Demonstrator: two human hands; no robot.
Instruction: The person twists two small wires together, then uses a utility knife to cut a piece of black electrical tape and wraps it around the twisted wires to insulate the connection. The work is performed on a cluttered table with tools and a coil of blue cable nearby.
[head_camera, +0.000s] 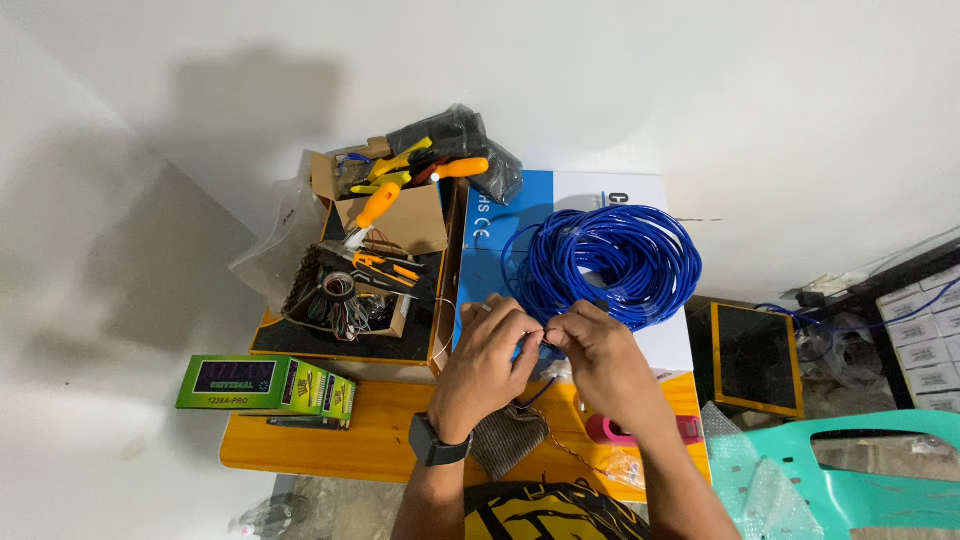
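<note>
Two hands meet at the lower middle of the frame, and I see them pinched together on the end of a blue cable (541, 345). My left hand (487, 352), with a dark watch (433, 440) on its wrist, curls its fingers inward so the fingertips close on the cable end; my right hand (600, 355) closes from the other side, thumb and forefinger narrowed onto the same spot. The two hands touch at the fingertips. What exactly sits between them is too small to tell.

Just above the hands, at the centre right of the frame, the blue cable coil (612, 262) lies in loose rounds on a blue and white box (520, 205). The held end runs back toward this coil.

At the upper left of the box sits an open cardboard tray (395, 225) packed with tools, among them orange-handled screwdrivers (380, 205) and a roll of dark tape (338, 285). A green carton (265, 385) lies at the left edge of the yellow counter (330, 440). Below my right hand, on the counter, is a pink tool (610, 430), and a grey-brown cloth (510, 440) rests under my left wrist. A teal plastic chair (850, 450) fills the lower right corner of the frame.
</note>
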